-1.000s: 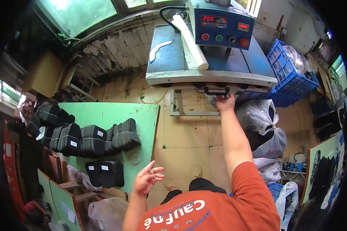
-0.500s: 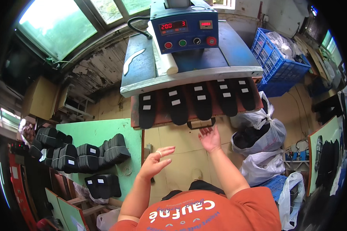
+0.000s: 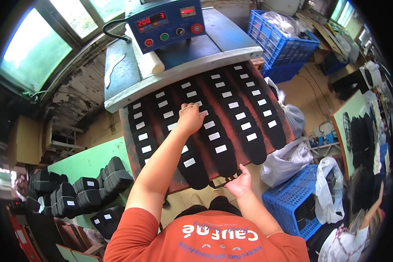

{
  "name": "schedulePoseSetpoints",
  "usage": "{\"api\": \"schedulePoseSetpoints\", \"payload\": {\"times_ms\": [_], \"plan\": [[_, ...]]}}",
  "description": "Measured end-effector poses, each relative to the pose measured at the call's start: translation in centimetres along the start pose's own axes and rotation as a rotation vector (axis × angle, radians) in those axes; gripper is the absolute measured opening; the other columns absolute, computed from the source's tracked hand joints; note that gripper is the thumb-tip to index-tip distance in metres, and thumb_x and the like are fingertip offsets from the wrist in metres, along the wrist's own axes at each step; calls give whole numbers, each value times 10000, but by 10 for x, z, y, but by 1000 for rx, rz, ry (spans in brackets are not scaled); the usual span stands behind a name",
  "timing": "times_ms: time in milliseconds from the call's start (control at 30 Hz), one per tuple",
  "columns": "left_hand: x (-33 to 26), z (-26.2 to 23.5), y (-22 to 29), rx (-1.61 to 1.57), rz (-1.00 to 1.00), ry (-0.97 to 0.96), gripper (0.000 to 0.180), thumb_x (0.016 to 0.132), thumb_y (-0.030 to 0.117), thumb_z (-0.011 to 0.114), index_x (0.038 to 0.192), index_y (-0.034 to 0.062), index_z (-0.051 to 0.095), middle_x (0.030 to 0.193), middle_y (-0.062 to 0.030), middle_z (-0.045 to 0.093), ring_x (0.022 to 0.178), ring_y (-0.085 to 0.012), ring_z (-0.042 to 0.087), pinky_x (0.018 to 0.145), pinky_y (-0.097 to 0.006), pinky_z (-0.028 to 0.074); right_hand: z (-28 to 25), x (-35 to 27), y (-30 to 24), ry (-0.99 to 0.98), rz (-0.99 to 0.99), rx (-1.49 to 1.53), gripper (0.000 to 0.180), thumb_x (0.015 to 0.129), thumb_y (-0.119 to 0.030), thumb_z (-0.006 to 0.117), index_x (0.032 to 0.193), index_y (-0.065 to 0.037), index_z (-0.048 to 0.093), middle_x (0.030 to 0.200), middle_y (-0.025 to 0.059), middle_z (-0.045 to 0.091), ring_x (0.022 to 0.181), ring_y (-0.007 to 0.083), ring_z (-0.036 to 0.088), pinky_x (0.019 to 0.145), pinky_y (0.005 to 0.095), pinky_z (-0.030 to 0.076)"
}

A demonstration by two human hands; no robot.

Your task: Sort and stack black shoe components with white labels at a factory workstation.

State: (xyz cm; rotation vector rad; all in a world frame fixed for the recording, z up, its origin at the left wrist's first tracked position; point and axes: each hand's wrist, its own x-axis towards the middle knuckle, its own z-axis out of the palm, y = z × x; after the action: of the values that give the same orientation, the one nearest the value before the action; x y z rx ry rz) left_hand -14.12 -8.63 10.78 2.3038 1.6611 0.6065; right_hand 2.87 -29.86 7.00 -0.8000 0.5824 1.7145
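Note:
My left hand reaches over the middle of a red press tray, its fingertips down on the black insoles and its thumb apart from the fingers. Whether it grips one is hidden. The insoles lie overlapping in several lengthwise rows, each with a white label. At the tray's front edge my right hand is closed on the black tray handle, thumb raised. Above the tray's back part sits the thick upper plate of a heat press, with its blue control box on top.
Stacks of black insoles stand on a green table at left. To the right are white plastic bags and a blue crate. Another blue crate is behind. At lower right another person's arm shows.
The tray has come out from under the plate toward me, baring more insoles. My left hand has gone forward onto them, and my right hand has taken hold of the handle. The view has shifted.

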Motion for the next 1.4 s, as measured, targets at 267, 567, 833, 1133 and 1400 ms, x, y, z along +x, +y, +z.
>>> {"api": "schedulePoseSetpoints", "payload": {"times_ms": [267, 567, 833, 1133, 1400], "plan": [[-9, 22, -1, -228, -25, -265, 301, 874, 237, 503, 904, -24, 650, 907, -183, 652, 873, -359, 601, 807, -414, 454, -62, -11, 7, -106, -101, 5, 314, 866, -161, 520, 1163, -74, 470, 1232, 92, 471, 1137, 250, 477, 977, 422, 390], [-21, 15, 9, 19, 134, -264, 213, 756, 163, 646, 916, 21, 648, 829, -142, 644, 790, -221, 606, 729, -324, 458, -56, -20, 19, -10, -430, -245, 581, 861, -75, 592, 1346, -59, 273, 1272, 112, 454, 1132, 240, 495, 949, 394, 424], [-29, 18, 16, -481, -92, -521, 226, 796, 136, 581, 969, -4, 620, 834, -116, 639, 807, -202, 597, 731, -328, 458, -46, -24, 17, 88, -451, -341, 605, 846, -140, 646, 1341, -64, 305, 1180, 111, 524, 1055, 220, 537, 868, 378, 465], [-30, 6, 13, -800, -209, -702, 297, 844, 154, 558, 1106, 17, 581, 863, -70, 601, 801, -188, 574, 727, -349, 475, -71, -8, 22, 296, -1038, -892, 162, 794, -92, 696, 850, -23, 560, 776, -3, 553, 736, 90, 513, 699, 250, 437], [-40, 2, 24, -745, -270, -775, 403, 822, 138, 616, 1195, 7, 537, 1030, -91, 632, 942, -173, 581, 848, -289, 440, -29, -23, 18, 211, -1392, -1374, 266, 723, -126, 744, 895, -36, 562, 849, 112, 583, 802, 222, 570, 755, 324, 462]]}}
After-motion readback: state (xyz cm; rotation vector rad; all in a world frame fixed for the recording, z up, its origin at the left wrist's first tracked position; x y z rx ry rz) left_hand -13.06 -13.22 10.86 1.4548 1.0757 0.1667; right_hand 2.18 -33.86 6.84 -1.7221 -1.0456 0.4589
